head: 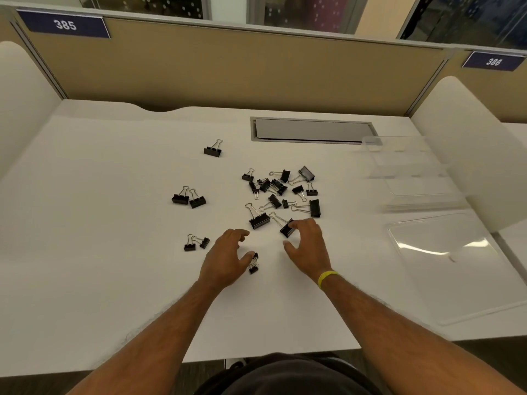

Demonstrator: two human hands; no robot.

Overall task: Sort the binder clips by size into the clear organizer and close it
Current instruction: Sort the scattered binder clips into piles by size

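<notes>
Where the right hand (309,246) lies, one binder clip (286,231) is part-hidden.

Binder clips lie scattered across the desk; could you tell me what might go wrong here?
The tangled pile mixes sizes with handles overlapping, so lifting one may drag others. The stray clip far back could be missed. The clear organizer is hard to see, so clips may land in wrong compartments.

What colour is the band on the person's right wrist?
Yellow; the wristband shows best in the head view.
</notes>
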